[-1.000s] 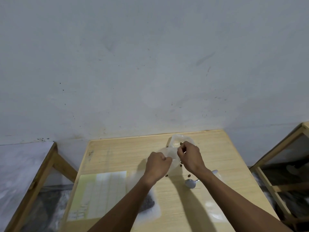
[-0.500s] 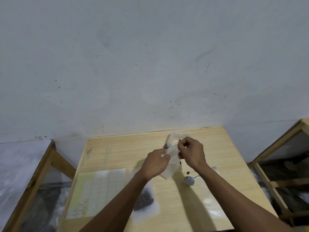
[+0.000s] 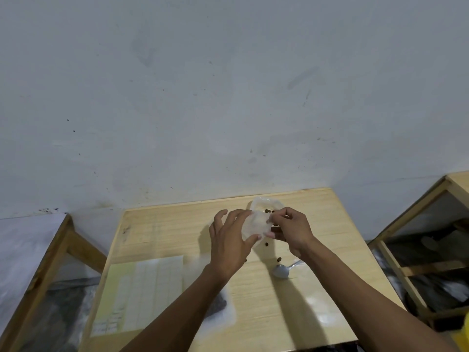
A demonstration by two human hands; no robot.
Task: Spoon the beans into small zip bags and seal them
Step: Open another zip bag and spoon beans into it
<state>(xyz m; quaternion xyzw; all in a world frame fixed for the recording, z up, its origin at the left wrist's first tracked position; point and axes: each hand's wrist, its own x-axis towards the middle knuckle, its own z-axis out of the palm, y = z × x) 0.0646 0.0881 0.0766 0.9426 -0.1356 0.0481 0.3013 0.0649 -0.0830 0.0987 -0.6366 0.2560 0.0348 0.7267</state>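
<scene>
Small zip bag (image 3: 254, 225) pinched by right hand (image 3: 291, 231) and thumb of spread-fingered left hand (image 3: 229, 243) above bench (image 3: 165, 232); spoon (image 3: 282, 270) lying nearby.

Left forearm hides part of the bean bag (image 3: 220, 304).

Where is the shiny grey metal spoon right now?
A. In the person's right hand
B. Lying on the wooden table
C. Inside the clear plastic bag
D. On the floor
B. The shiny grey metal spoon lies on the light wooden table, just under the right forearm, while the left hand and right hand are both busy with the small clear plastic zip bag.
</scene>
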